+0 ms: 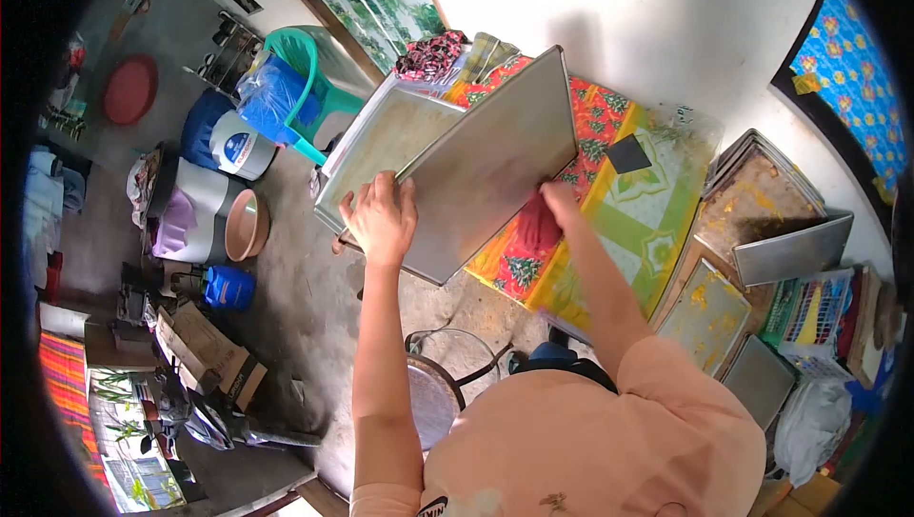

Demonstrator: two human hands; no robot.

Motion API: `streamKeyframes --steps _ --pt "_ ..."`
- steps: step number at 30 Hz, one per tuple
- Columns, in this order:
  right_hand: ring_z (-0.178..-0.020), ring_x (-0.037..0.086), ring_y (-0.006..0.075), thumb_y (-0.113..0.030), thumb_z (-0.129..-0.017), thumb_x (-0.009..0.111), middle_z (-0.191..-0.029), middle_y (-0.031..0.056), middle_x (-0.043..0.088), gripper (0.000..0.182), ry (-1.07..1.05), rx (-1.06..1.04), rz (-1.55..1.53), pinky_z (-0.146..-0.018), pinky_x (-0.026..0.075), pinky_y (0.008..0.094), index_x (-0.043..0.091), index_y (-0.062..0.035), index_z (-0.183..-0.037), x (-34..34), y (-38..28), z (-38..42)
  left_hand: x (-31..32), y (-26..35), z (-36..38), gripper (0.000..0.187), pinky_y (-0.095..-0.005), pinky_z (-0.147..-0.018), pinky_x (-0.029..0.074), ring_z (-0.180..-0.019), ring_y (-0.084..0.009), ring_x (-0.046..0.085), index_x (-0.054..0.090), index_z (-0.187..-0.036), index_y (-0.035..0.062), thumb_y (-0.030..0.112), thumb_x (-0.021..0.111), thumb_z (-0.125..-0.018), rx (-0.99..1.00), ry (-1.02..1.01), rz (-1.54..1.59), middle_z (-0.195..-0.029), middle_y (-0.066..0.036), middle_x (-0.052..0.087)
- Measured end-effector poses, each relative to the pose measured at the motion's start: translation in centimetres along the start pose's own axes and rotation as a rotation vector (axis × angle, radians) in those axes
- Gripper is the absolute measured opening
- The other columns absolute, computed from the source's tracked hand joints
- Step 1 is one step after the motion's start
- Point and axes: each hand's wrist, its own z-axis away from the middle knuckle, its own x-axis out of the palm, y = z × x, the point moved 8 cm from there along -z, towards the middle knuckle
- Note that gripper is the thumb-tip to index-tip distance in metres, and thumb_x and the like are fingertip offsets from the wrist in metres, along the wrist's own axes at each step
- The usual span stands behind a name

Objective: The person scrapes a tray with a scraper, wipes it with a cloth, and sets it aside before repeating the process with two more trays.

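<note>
A flat grey metal tray (505,160) with a thin raised rim is held tilted above the table. My left hand (381,220) grips its left edge, fingers bent over the rim. At the tray's lower right, my right hand (562,205) is closed around a dark red cloth (539,228), which lies close against the tray. Part of the right hand's fingers is hidden by the cloth. Under and behind the raised tray, another tray (405,131) lies on the table's left side.
A patterned cloth (624,222) covers the table, with a small black square (628,153) on it. Stained trays (757,188) lean at the right beside plastic baskets (809,317). A round stool (430,398) stands in front; a green chair (309,79) is at the back left.
</note>
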Motion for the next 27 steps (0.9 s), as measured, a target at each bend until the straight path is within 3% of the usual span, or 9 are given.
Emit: streamKeyframes --steps 1,2,3,11,14,18,20,24,27 --pt "-0.095 0.061 0.0473 -0.029 -0.08 0.048 -0.091 0.0317 0.064 0.041 -0.06 0.026 -0.173 -0.084 0.048 0.0499 0.064 0.0078 -0.082 3.5 -0.8 1.4 0.1 -0.1 -0.1 0.021 -0.0471 -0.094 0.035 -0.089 -0.0237 0.064 0.057 -0.094 0.0112 0.031 0.059 -0.087 -0.007 -0.011 -0.007 -0.084 -0.004 0.068" --pt "-0.093 0.062 0.0474 -0.031 -0.083 0.048 -0.089 0.0313 0.064 0.041 0.229 0.343 -0.552 -0.084 0.049 0.049 0.065 0.0061 -0.08 0.4 -5.0 6.6 0.3 -0.2 -0.2 0.021 -0.0472 -0.093 0.035 -0.09 -0.0239 0.064 0.057 -0.094 0.011 0.031 0.059 -0.088 -0.013 -0.023 -0.015 -0.085 -0.004 0.068" --pt "-0.092 0.063 0.0462 -0.033 -0.085 0.049 -0.086 0.0315 0.064 0.043 0.049 0.381 -0.571 -0.084 0.049 0.0485 0.066 0.0057 -0.08 3.7 -6.9 8.3 0.5 -0.2 -0.2 0.022 -0.0485 -0.09 0.037 -0.09 -0.0251 0.064 0.055 -0.096 0.0106 0.031 0.057 -0.089 -0.006 -0.033 -0.021 -0.087 -0.006 0.068" --pt "-0.088 0.064 0.0416 -0.031 -0.081 0.051 -0.091 0.0252 0.066 0.034 -0.636 0.004 -0.501 -0.078 0.048 0.0477 0.069 -0.005 -0.093 11.2 -21.1 19.2 1.4 -1.6 -0.9 0.041 -0.0484 -0.091 0.04 -0.099 -0.0332 0.062 0.055 -0.107 0.0047 0.043 0.045 -0.095 -0.119 -0.399 0.184 -0.102 -0.015 0.067" --pt "-0.083 0.065 0.0323 -0.023 -0.078 0.054 -0.084 0.0202 0.068 0.03 -0.478 0.03 -0.584 -0.077 0.049 0.0411 0.067 0.0005 -0.091 3.7 -22.6 17.4 2.1 -3.9 -1.6 0.059 -0.0419 -0.097 0.039 -0.109 -0.037 0.058 0.057 -0.114 -0.0009 0.052 0.038 -0.097 -0.148 -0.612 0.56 -0.112 -0.021 0.064" --pt "-0.085 0.062 0.0221 -0.013 -0.079 0.054 -0.088 0.0141 0.067 0.033 0.172 -0.078 -0.854 -0.082 0.047 0.034 0.065 -0.0009 -0.108 -9.4 -20.9 11.1 2.1 -4.8 -2.1 0.07 -0.0373 -0.101 0.038 -0.119 -0.0362 0.053 0.056 -0.124 -0.0032 0.057 0.033 -0.097 -0.115 -0.644 0.745 -0.121 -0.025 0.06" --pt "-0.09 0.062 0.0248 -0.015 -0.079 0.055 -0.094 0.015 0.067 0.037 0.431 0.051 -1.13 -0.085 0.046 0.0339 0.063 0.0001 -0.112 -14.4 -18.3 8.0 2.3 -4.6 -2.1 0.071 -0.0369 -0.102 0.037 -0.119 -0.0366 0.053 0.054 -0.127 -0.003 0.057 0.033 -0.097 -0.082 -0.632 0.703 -0.123 -0.026 0.059" --pt "-0.095 0.061 0.0317 -0.02 -0.081 0.057 -0.101 0.0185 0.064 0.041 0.605 -0.07 -1.028 -0.088 0.046 0.0369 0.062 -0.0041 -0.118 -20.0 -12.9 -0.7 1.4 -4.6 -1.7 0.063 -0.0432 -0.09 0.045 -0.106 -0.0392 0.058 0.063 -0.117 0.012 0.061 0.03 -0.095 -0.085 -0.47 0.483 -0.106 -0.021 0.065" --pt "-0.1 0.059 0.0353 -0.024 -0.081 0.058 -0.108 0.0197 0.059 0.043 0.716 0.033 -0.564 -0.089 0.046 0.0411 0.061 -0.0091 -0.122 -23.8 -12.6 -3.8 1.3 -4.4 -1.5 0.06 -0.0454 -0.085 0.047 -0.1 -0.0393 0.06 0.065 -0.111 0.0171 0.062 0.029 -0.094 -0.083 -0.442 0.427 -0.099 -0.018 0.067"
